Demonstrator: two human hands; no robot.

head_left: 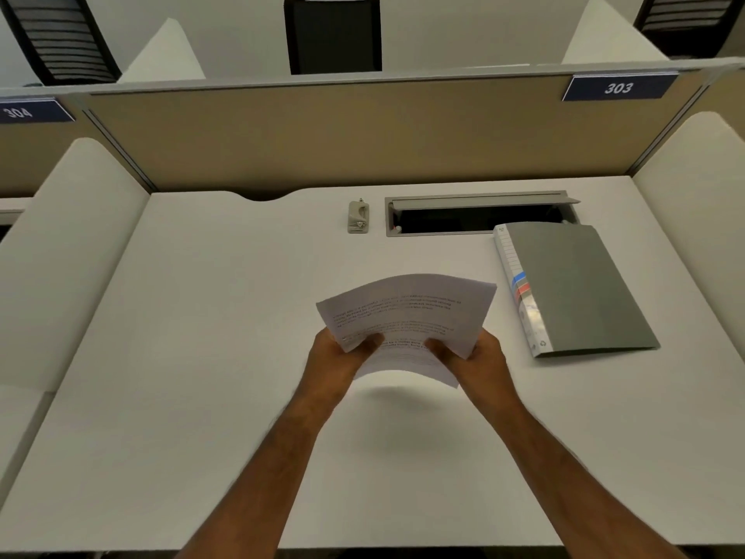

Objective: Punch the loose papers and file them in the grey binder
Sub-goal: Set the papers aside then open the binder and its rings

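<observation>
Both hands gripping papers [407,316], long axis pointing away, bowed

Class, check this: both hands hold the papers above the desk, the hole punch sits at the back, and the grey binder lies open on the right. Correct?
Not quite. The head view shows the grey binder lying closed. The rest stands: both hands, left and right, hold the papers, with the hole punch at the back.

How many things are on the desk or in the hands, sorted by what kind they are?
Stack of printed papers: 1, held above the desk by the left hand and the right hand
Grey binder: 1, lying closed on the desk
Hole punch: 1, beside the open cable tray
Total: 3
</observation>
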